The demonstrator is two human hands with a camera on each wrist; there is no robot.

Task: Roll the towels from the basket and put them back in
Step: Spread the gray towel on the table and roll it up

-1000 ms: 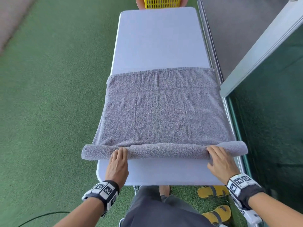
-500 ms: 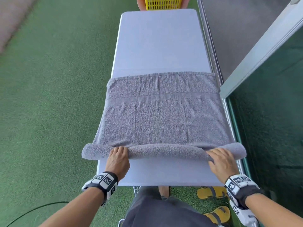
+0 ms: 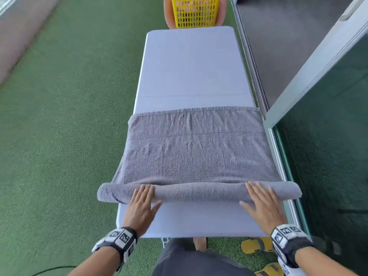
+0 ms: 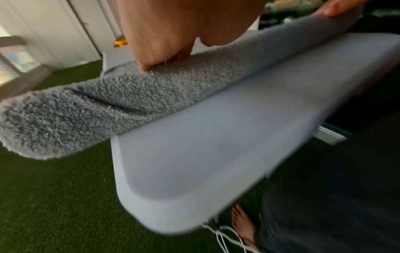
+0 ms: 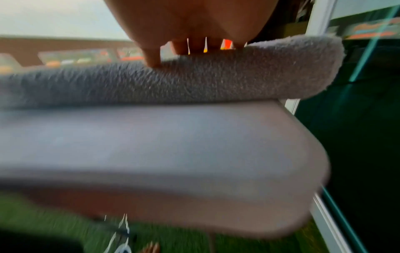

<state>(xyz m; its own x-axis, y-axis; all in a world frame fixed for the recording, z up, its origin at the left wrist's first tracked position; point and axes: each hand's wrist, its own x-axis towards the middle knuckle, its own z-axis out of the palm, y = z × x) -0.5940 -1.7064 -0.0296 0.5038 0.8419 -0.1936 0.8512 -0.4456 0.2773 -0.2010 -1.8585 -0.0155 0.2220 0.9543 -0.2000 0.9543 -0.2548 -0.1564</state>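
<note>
We've got the grey towel (image 3: 196, 154) on the white table (image 3: 191, 72), near edge rolled into a tube w/ both ends overhanging the sides. Left hand (image 3: 141, 206) & right hand (image 3: 262, 202) lie flat on the roll, fingers straight, pressing — not gripping. Yellow basket (image 3: 196, 11) sits beyond the table's far end, well apart.

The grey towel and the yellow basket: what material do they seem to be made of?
The grey towel: looks like terry cloth, probably cotton; the left wrist view shows a matte, looped, nubbly pile, and it bends softly into a roll. The yellow basket: seems moulded plastic, smooth and evenly coloured, its wall pierced by regular rows of slots.
</note>
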